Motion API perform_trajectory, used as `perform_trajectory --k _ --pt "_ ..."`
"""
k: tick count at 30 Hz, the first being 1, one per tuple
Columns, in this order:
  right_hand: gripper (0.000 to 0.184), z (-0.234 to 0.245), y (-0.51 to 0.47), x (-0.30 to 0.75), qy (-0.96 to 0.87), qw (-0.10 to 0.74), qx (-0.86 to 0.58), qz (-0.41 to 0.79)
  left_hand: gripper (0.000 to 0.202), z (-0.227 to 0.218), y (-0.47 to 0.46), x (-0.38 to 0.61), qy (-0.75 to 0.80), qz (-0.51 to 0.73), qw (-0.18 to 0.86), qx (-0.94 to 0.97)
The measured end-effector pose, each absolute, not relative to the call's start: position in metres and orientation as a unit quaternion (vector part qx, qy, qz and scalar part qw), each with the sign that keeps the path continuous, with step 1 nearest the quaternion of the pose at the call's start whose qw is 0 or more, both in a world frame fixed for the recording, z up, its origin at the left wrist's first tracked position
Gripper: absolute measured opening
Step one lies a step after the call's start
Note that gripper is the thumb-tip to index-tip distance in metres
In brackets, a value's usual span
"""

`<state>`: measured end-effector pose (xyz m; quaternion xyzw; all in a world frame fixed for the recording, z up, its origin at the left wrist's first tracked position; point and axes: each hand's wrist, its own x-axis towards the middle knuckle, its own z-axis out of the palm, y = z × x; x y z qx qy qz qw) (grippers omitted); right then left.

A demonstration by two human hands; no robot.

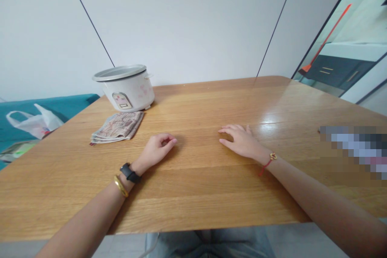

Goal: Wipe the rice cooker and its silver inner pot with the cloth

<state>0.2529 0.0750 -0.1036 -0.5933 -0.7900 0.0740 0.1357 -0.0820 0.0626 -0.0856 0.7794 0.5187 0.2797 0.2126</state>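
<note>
Both hands are rested empty on the wooden tabletop (193, 197), seemingly at pause: the left hand (157, 150) has its fingers loosely curled, and the right hand (242, 142) has its fingers (229, 130) slightly spread. A folded cloth (117, 127), probably fabric, is laid just beyond the left hand, before a lidless rice cooker (127, 90).

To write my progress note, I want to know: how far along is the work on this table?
Done: a folded patterned cloth lies flat beside the white rice cooker. In hand: nothing; the left hand and right hand rest empty on the wooden table. Still left: cloth and cooker, neither touched.
</note>
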Motion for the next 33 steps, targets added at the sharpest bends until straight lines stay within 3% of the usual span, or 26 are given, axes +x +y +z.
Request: perform_trajectory --k 33 --pt "0.038 -0.1030 0.0745 0.2533 -0.797 0.121 -0.589 0.065 0.045 -0.0858 0.0632 -0.0822 0.531 0.258 0.220 0.777"
